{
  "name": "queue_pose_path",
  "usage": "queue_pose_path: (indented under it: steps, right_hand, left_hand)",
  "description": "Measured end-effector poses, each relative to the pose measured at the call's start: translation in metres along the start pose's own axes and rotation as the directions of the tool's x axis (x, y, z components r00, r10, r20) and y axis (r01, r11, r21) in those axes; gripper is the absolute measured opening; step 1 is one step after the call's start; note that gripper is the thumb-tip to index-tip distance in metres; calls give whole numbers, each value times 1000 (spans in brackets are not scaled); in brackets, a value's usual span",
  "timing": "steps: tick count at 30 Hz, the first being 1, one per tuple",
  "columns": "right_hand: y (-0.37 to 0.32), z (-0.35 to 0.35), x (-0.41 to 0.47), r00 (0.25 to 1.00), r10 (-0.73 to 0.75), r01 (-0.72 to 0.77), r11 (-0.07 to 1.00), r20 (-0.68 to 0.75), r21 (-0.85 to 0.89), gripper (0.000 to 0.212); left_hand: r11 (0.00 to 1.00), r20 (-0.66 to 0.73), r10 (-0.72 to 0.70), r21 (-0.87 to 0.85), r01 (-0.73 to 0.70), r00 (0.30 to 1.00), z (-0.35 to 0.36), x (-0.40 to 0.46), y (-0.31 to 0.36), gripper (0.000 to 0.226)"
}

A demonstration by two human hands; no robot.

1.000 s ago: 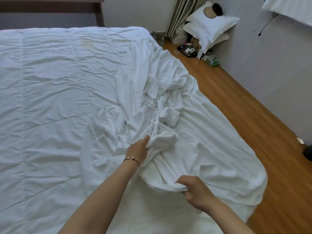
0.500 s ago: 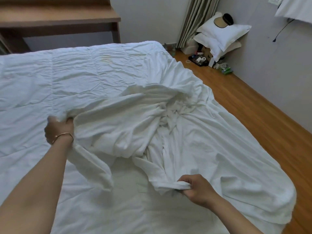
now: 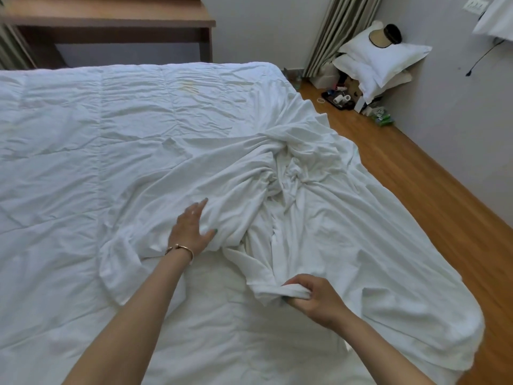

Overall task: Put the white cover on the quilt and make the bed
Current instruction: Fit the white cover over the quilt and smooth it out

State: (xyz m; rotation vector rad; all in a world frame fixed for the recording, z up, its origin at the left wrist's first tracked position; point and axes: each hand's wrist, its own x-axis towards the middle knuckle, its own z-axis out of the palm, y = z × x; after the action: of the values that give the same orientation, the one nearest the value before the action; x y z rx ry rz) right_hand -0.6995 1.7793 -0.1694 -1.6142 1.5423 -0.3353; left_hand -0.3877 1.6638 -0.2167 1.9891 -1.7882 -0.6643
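Crumpled white fabric cover [image 3: 319, 195] lies bunched on the right half of the flat white stitched quilt [image 3: 97, 140], its far side trailing off the quilt's right edge toward the wooden floor [image 3: 433, 184]. The seam between cover and quilt is hard to trace, white on white. Left hand [image 3: 191, 229], a thin bracelet at its wrist, rests flat on the cover near its middle, fingers straight, gripping nothing. Right hand [image 3: 313, 298] pinches a rolled edge of the cover nearer the viewer. Beyond the quilt's far right corner, stacked white pillows [image 3: 380, 65] sit on the floor; the small clutter beside them is too small to identify. A brown wooden desk [image 3: 111, 20] stands past the quilt's far edge, cut off by the frame.
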Motion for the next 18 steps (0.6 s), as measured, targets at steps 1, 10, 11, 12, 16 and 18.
queue_pose_path:
  steps: [1, 10, 11, 12, 16, 18]
  right_hand:
    - [-1, -1, 0, 1000, 13, -13, 1000, -25, 0, 28]
    - [-7, -11, -12, 966, 44, 5, 983, -255, 186, 20]
    - [-5, -14, -16, 966, 29, 18, 984, -257, 179, 20]
    - [-5, -17, -20, 963, 7, 39, 985, -268, 168, 21]
    - [-8, -37, -37, 928, -22, 136, 949, -372, 283, 39]
    - [-11, -47, -47, 922, -54, 201, 913, -383, 354, 42]
  left_hand:
    - [994, 55, 77, -78, -73, 996, 2, -7, 13, 82]
    - [887, 228, 429, -289, -360, 874, 80, -111, 134, 34]
    - [889, 202, 444, -220, -401, 873, 83, -109, 132, 29]
    - [881, 190, 470, -158, -446, 862, 83, -107, 127, 27]
    - [869, 153, 493, -125, -478, 856, 79, -102, 101, 22]
    - [845, 61, 532, -97, -525, 845, 78, -94, 91, 23]
